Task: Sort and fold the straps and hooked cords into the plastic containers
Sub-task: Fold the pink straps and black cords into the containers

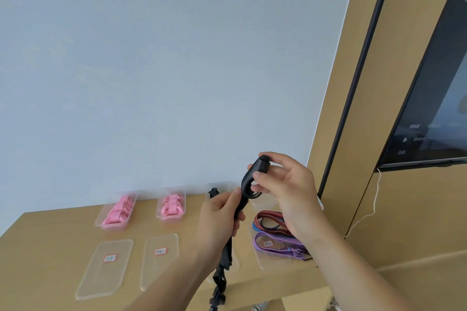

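Wooden tabletop [50, 235] below. Black strap [241, 209] hangs near-vertical: right hand [285, 184] pinches the top fold, left hand [219, 217] grips it just beneath. Nearest container [214, 190], probably its bin, lies directly behind.

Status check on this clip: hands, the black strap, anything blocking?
Left hand grips long black webbing strap mid-length; right hand pinches its folded top. Strap tail hangs below wooden table edge. Nothing blocking.
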`<state>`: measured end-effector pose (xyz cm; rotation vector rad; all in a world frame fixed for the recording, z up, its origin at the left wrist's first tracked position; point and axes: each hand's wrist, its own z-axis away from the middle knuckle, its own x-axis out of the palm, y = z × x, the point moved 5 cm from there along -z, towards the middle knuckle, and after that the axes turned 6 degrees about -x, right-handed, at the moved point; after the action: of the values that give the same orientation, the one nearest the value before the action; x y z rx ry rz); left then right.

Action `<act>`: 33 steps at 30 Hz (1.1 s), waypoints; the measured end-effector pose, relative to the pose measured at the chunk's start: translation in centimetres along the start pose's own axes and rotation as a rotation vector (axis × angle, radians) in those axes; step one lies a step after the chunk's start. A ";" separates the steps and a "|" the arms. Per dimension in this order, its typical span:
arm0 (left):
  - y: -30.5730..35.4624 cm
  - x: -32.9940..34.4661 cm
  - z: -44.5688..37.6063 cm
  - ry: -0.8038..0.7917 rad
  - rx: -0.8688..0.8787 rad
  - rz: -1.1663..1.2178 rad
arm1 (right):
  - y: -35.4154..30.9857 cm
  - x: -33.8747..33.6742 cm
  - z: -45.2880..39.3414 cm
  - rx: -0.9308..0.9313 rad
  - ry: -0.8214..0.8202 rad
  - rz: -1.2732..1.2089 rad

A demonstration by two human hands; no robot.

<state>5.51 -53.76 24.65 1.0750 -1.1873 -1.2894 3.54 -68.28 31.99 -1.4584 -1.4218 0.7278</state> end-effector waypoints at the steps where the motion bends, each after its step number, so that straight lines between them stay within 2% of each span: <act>1: 0.0 0.0 0.1 0.007 0.011 -0.015 | 0.2 -0.1 -0.1 0.023 0.011 -0.020; 8: -0.1 0.2 0.2 0.020 0.178 -0.213 | 1.2 -0.3 -0.5 -0.008 0.082 -0.015; 10: -0.2 0.4 0.3 -0.004 0.168 -0.234 | 1.4 -0.3 -0.4 -0.036 0.083 0.005; 13: -0.4 0.2 0.3 -0.036 0.044 -0.105 | 1.8 0.2 0.2 -0.108 0.030 0.062; 17: -0.5 0.6 0.5 -0.154 -0.135 0.300 | 2.6 0.7 1.5 -0.255 -0.064 0.253; 21: -0.3 0.6 0.5 -0.229 -0.237 0.472 | 3.6 0.7 2.7 -0.360 -0.102 0.412; 27: 0.0 0.7 0.2 -0.292 -0.275 0.529 | 4.2 0.5 3.2 -0.537 -0.141 0.584; 33: 0.0 0.4 -0.2 -0.397 -0.229 0.504 | 3.8 0.4 3.5 -0.506 -0.229 0.567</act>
<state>5.67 -54.13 24.68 0.3212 -1.4460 -1.2220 1.97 -66.72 27.31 -2.2878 -1.4343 0.9451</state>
